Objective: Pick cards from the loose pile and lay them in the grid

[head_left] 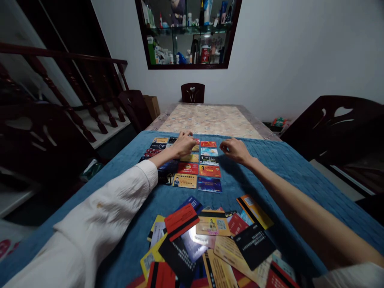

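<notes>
My left hand [183, 145] reaches over the far part of the laid-out cards, its fingers bent and apart. It covers part of a red card [197, 141] in the third column; whether it touches that card is hard to tell. Right of the columns, my right hand [236, 149] is curled, with thumb and fingers brought together and nothing visible in them. Beside it, the right column runs from a red card [208, 144] down through an orange YSM card [210, 171] to a dark blue card [209, 185]. A yellow VIP card [185, 181] lies to its left.
Nearest me is a loose, overlapping heap with a red striped card [181, 221], a black card [254, 245] and several others. A blue cloth [120, 160] covers the near table. Dark chairs [339, 124] stand around it, with a wooden railing [69, 56] at left.
</notes>
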The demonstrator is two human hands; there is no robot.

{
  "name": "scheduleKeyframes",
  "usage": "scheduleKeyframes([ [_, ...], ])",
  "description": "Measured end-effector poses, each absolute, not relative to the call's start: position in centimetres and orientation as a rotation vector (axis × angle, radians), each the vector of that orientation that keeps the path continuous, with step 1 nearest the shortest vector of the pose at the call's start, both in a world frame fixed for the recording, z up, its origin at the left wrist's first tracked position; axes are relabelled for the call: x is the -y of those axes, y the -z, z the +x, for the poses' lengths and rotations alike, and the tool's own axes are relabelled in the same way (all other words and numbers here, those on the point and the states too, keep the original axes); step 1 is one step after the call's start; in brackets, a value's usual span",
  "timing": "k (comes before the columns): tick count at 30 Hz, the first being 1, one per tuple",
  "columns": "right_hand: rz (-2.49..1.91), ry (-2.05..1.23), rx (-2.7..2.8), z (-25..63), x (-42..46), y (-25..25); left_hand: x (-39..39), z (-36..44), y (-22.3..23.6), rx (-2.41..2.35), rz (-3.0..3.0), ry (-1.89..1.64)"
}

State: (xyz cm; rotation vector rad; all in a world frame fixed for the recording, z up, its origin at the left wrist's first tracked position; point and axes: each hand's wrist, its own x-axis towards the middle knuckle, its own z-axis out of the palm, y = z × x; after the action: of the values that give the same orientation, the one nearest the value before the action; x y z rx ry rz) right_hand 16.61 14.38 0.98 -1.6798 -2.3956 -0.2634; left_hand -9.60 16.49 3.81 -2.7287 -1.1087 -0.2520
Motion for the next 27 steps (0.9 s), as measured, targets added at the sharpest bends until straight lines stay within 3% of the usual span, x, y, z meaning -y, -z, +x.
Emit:
scheduleKeyframes([
  [27,-0.984,-0.007,2.562,10.0,-0.4,0.2,2.5,-15.2,-1.0,1.007,-2.877,0.336],
])
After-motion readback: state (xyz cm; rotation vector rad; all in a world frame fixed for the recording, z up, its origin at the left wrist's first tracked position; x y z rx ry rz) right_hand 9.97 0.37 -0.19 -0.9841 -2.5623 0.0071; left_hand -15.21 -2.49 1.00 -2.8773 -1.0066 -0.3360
